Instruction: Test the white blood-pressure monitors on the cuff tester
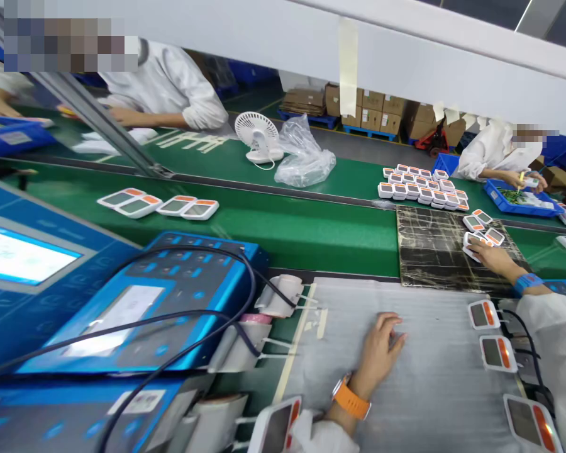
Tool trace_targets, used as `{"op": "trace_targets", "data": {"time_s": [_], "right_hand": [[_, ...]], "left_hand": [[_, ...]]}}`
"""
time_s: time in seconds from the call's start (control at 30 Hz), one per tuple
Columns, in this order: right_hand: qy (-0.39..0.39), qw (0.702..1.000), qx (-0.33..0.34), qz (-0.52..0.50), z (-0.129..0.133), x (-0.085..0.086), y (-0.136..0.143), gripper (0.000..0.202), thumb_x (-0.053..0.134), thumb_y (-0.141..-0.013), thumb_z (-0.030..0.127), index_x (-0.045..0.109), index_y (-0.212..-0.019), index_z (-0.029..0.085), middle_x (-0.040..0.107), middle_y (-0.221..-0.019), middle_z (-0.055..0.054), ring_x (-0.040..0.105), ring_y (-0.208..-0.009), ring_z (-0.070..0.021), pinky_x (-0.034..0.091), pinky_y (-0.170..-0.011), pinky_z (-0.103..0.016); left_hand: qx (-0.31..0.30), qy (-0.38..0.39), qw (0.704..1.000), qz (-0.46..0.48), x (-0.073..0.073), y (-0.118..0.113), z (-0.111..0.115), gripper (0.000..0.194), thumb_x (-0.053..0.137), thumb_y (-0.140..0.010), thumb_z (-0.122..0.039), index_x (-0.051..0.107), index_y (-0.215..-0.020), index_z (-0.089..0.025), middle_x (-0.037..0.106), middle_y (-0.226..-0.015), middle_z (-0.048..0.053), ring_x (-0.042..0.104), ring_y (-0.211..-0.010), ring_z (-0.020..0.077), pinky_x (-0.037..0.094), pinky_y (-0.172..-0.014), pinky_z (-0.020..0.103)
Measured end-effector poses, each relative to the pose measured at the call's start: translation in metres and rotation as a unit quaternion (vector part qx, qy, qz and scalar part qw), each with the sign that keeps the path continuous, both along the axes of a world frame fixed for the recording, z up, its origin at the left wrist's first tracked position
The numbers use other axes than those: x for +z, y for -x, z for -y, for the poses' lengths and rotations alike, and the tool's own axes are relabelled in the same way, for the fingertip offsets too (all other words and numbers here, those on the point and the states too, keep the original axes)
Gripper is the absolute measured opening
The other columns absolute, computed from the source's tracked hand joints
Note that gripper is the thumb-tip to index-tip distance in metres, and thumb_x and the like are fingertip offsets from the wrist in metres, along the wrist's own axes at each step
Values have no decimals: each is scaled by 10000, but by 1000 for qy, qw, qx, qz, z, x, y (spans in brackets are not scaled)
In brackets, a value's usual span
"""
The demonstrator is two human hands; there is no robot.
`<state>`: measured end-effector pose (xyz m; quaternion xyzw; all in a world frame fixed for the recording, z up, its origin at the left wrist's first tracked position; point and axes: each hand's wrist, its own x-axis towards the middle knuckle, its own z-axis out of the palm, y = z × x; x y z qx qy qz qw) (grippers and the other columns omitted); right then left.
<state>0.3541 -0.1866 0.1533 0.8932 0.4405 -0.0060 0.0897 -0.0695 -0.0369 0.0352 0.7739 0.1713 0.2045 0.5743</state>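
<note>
My left hand (pixel 380 352), with an orange watch band at the wrist, hovers over or rests on the grey mat (pixel 434 377), its fingers apart and nothing in them. At the right, my right hand (pixel 493 257), with a blue wristband, has its fingers on a small white device (pixel 472 241) on the black taped board (pixel 422 245). Other white devices with orange strips (pixel 494 236) lie beside those fingers. Along the mat's right edge sit a device (pixel 483 314), a second (pixel 497 353) and a third (pixel 531 421). One more (pixel 276 428) is beside my left sleeve.
Blue test instruments (pixel 136 308) with black cables fill the left. Four devices (pixel 200 209) lie on the green belt (pixel 311 233). Beyond are a white fan (pixel 257 133), a plastic bag (pixel 304 154), rows of devices (pixel 424 189), a blue tray (pixel 521 200) and co-workers in white sleeves.
</note>
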Motion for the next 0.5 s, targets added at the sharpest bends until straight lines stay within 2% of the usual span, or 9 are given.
{"op": "trace_targets", "data": {"time_s": [0.1,0.17,0.2,0.27,0.33,0.4,0.5], "right_hand": [[65,996,53,16,15,0,19,484,392,-1004,196,543,-1463,214,604,-1426,-160,707,-1078,-285,572,-878,-399],[97,994,43,10,19,-3,41,540,413,-983,177,479,-1518,190,712,-1234,-188,738,-981,-297,578,-823,-400],[115,993,31,-2,20,-4,53,550,447,-967,179,485,-1516,188,743,-1141,-186,747,-938,-303,579,-799,-398],[135,991,4,-21,18,-6,75,483,492,-955,204,589,-1428,204,763,-1037,-174,750,-902,-312,575,-783,-397],[109,994,-9,3,13,-4,87,398,487,-964,227,673,-1316,203,742,-1114,-187,725,-1004,-331,569,-823,-412],[60,997,1,57,8,2,86,448,527,-930,217,629,-1366,195,633,-1351,-209,616,-1222,-382,544,-920,-473],[71,996,33,50,1,9,66,886,706,-751,190,377,-1572,230,306,-1640,-182,316,-1470,-447,444,-1065,-573]], "left_hand": [[-1,-14,1000,-10,1,-1,0,257,632,-894,-185,626,-1146,-235,604,-1255,61,630,-783,138,579,-815,362],[-1,-18,1000,-12,1,-1,1,250,634,-893,-181,626,-1138,-230,603,-1256,60,627,-778,133,578,-809,350],[-2,-19,1000,-12,1,-1,1,247,633,-893,-179,626,-1135,-230,603,-1256,59,627,-776,131,578,-807,345],[-3,-22,1000,-10,1,-1,1,240,630,-896,-177,627,-1130,-230,603,-1254,58,627,-773,127,578,-803,338],[-2,-25,1000,-11,1,-1,1,234,628,-897,-174,629,-1125,-227,602,-1253,59,627,-770,126,576,-797,335],[-4,-27,1000,-14,1,-1,0,228,630,-897,-173,630,-1119,-222,601,-1255,63,625,-769,126,573,-791,334],[-8,-26,1000,-15,2,-1,0,220,632,-894,-171,633,-1109,-216,601,-1252,66,624,-767,125,572,-789,331]]}}
